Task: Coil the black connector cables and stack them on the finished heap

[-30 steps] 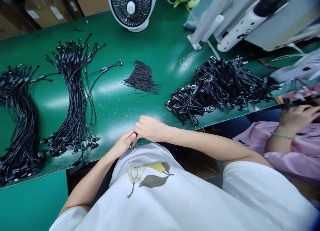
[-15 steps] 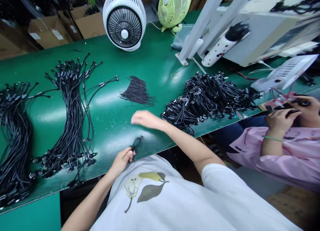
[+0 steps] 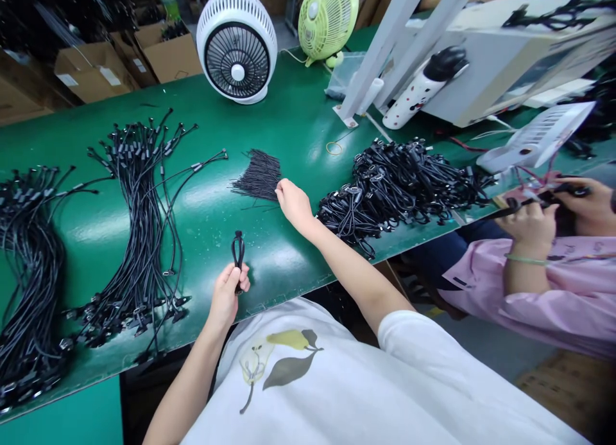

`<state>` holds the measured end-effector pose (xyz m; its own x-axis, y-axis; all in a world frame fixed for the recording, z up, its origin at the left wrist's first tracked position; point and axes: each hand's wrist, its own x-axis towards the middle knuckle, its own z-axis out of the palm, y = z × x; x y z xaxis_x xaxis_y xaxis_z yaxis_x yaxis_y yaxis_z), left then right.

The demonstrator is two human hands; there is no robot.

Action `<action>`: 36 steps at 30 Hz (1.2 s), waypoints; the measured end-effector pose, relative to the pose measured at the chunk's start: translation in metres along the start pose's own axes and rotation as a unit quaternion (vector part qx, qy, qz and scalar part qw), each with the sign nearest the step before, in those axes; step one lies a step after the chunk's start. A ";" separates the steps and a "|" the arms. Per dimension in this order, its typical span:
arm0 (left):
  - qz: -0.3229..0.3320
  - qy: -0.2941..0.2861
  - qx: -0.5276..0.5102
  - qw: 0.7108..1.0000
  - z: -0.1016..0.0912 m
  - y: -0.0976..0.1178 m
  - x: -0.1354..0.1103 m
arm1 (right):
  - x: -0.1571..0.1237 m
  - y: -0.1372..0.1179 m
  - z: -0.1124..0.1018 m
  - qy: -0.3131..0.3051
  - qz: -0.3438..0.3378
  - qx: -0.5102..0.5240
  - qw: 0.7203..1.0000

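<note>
Upright in my left hand (image 3: 230,287) is a small black cable (image 3: 238,246), folded into a loop, its top end sticking up above the closed fingers. Farther out over the table, my right hand (image 3: 293,204) pinches at the right-hand ends of a pile of thin black twist ties (image 3: 257,174). Thumb and forefinger are together there; the tie between them is barely visible. To the right of that hand lies a heap of bundled black cables (image 3: 399,188). Long loose black cables (image 3: 144,220) lie in a bunch on the left.
Another bunch of cables (image 3: 33,265) lies at the far left of the green table (image 3: 202,207). A white fan (image 3: 237,47), a green fan (image 3: 327,21), a metal post (image 3: 380,53) and a bottle (image 3: 423,88) stand behind. A co-worker's hands (image 3: 534,226) work at the right.
My right hand has moved outward to the twist tie pile and its fingers have pinched together. My left hand has turned the folded cable upright and shifted slightly left.
</note>
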<state>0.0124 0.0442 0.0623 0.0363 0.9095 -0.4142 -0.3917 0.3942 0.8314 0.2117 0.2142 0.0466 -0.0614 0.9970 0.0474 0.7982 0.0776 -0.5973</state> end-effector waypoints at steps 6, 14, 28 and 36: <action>-0.004 -0.061 -0.010 0.998 0.023 0.006 0.009 | -0.111 -0.023 0.001 -0.174 -0.115 0.196 0.958; 0.001 -0.077 0.025 0.997 0.027 0.006 0.007 | -0.135 -0.030 -0.021 -0.015 -0.311 -0.095 0.946; 0.072 -0.029 0.126 0.989 0.026 0.001 0.004 | -0.124 -0.036 -0.020 0.031 -0.412 -0.133 0.901; 0.062 -0.043 0.333 0.940 0.031 0.015 0.009 | -0.108 -0.040 -0.031 0.057 -0.616 -0.169 0.767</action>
<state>0.0354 0.0622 0.0826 0.1130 0.9499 -0.2914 0.2633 0.2542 0.9306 0.2049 0.1035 0.0906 -0.8566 0.1590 0.4908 0.2873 0.9371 0.1980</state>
